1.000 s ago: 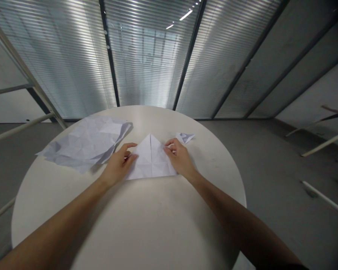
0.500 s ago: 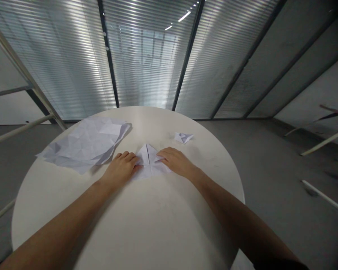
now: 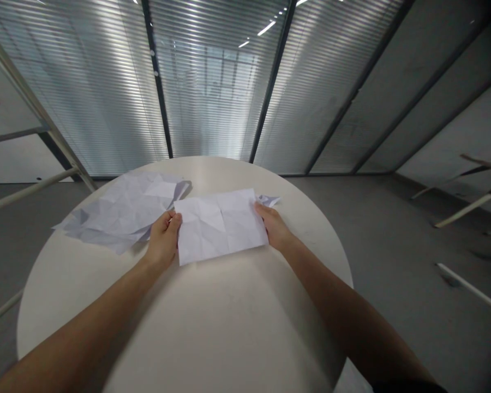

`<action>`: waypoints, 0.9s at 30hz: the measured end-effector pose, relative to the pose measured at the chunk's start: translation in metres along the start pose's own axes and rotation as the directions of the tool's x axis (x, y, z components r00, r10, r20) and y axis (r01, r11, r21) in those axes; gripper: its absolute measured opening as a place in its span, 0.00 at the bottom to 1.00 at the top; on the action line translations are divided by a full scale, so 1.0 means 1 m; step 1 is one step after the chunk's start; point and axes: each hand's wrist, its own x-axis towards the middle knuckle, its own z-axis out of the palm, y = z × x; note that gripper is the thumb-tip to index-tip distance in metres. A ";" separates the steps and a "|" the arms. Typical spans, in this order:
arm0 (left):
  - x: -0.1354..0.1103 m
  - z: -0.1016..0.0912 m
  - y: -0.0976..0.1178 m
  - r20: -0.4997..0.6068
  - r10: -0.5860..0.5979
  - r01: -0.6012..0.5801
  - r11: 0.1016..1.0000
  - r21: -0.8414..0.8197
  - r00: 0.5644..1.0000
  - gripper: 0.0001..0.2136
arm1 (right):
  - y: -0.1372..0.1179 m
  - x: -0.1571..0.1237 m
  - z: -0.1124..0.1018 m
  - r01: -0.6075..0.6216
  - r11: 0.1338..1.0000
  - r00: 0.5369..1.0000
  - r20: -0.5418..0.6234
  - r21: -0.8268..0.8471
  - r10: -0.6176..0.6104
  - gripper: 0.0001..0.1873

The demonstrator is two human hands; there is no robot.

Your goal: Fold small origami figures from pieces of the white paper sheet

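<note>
A creased white sheet of paper (image 3: 221, 226) is stretched between my two hands, just above the round white table (image 3: 229, 316). My left hand (image 3: 163, 234) pinches its left edge, thumb on top. On the opposite edge my right hand (image 3: 273, 222) is closed, the thumb in front and the other fingers hidden behind the sheet. Fold lines cross the sheet's middle. Beyond my right hand lies a small folded paper piece (image 3: 270, 200), partly covered by the hand and the sheet.
Several crumpled, creased sheets (image 3: 118, 210) are piled at the table's left side, overhanging its edge. A white corner of something (image 3: 352, 379) shows by my right forearm. Chair legs (image 3: 472, 210) stand on the floor at right; glass panels with blinds (image 3: 213, 98) rise behind.
The paper under my hands had folded flaps with a peak; now it is opened out into a rectangle. Both hands have moved apart to its side edges and hold it raised.
</note>
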 end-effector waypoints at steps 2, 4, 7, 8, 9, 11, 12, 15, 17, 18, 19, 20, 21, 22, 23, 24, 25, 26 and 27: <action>-0.002 0.001 0.003 -0.032 -0.067 0.063 0.991 -0.118 0.997 0.13 | -0.004 -0.004 -0.001 -0.073 0.986 0.995 0.074 0.146 0.063 0.19; -0.003 0.002 0.005 -0.059 -0.094 0.082 0.980 -0.182 0.994 0.12 | -0.007 -0.009 -0.001 -0.105 0.968 0.981 0.182 0.227 0.064 0.19; -0.001 0.002 0.002 -0.076 -0.061 0.046 0.983 -0.178 0.995 0.11 | -0.011 -0.018 0.007 -0.103 0.961 0.947 0.320 0.258 0.015 0.19; -0.001 0.001 0.000 -0.076 -0.040 0.029 0.988 -0.148 0.996 0.10 | -0.011 -0.020 0.012 -0.094 0.960 0.944 0.329 0.264 0.002 0.19; 0.000 0.001 -0.001 -0.071 -0.018 0.010 0.995 -0.102 0.997 0.10 | -0.011 -0.022 0.018 -0.084 0.959 0.948 0.317 0.271 -0.007 0.19; -0.001 -0.001 -0.003 -0.062 0.052 -0.050 0.998 0.044 0.997 0.10 | -0.009 -0.024 0.029 -0.046 0.958 0.970 0.240 0.281 -0.024 0.17; -0.003 -0.001 -0.003 -0.067 0.120 -0.109 0.983 0.146 0.991 0.14 | -0.008 -0.024 0.034 -0.020 0.960 0.982 0.186 0.278 -0.033 0.16; -0.014 -0.001 0.005 -0.015 0.454 -0.386 0.772 0.505 0.891 0.30 | -0.008 -0.027 0.047 0.071 0.974 0.997 0.023 0.216 -0.078 0.13; -0.026 0.003 0.012 0.174 0.583 -0.541 0.544 0.641 0.793 0.37 | -0.011 -0.033 0.054 0.144 0.978 0.990 -0.026 0.148 -0.142 0.11; -0.033 0.006 0.014 0.295 0.568 -0.598 0.471 0.649 0.768 0.39 | -0.013 -0.037 0.057 0.187 0.975 0.982 -0.025 0.122 -0.185 0.11; -0.038 0.009 0.016 0.405 0.519 -0.642 0.442 0.627 0.753 0.42 | -0.015 -0.042 0.059 0.225 0.969 0.974 -0.007 0.106 -0.225 0.12; -0.043 0.013 0.018 0.480 0.451 -0.656 0.452 0.604 0.753 0.43 | -0.018 -0.047 0.062 0.247 0.964 0.968 0.027 0.102 -0.251 0.15; -0.047 0.016 0.019 0.523 0.395 -0.655 0.484 0.580 0.755 0.41 | -0.019 -0.051 0.064 0.254 0.961 0.963 0.066 0.106 -0.262 0.18; -0.050 0.018 0.021 0.535 0.361 -0.641 0.523 0.562 0.764 0.36 | -0.020 -0.055 0.065 0.254 0.961 0.959 0.102 0.111 -0.265 0.21; -0.051 0.019 0.023 0.516 0.351 -0.617 0.557 0.556 0.782 0.28 | -0.021 -0.057 0.065 0.249 0.962 0.955 0.138 0.107 -0.263 0.22; -0.050 0.019 0.026 0.475 0.361 -0.592 0.580 0.560 0.803 0.20 | -0.021 -0.058 0.064 0.247 0.964 0.951 0.165 0.100 -0.260 0.22; -0.047 0.017 0.029 0.415 0.383 -0.564 0.594 0.574 0.825 0.14 | -0.022 -0.056 0.062 0.247 0.964 0.948 0.181 0.097 -0.261 0.21; -0.043 0.013 0.033 0.338 0.405 -0.526 0.605 0.597 0.849 0.13 | -0.022 -0.054 0.059 0.249 0.963 0.946 0.184 0.108 -0.265 0.20; -0.037 0.007 0.037 0.253 0.416 -0.475 0.618 0.627 0.874 0.15 | -0.023 -0.049 0.054 0.246 0.960 0.948 0.174 0.133 -0.267 0.20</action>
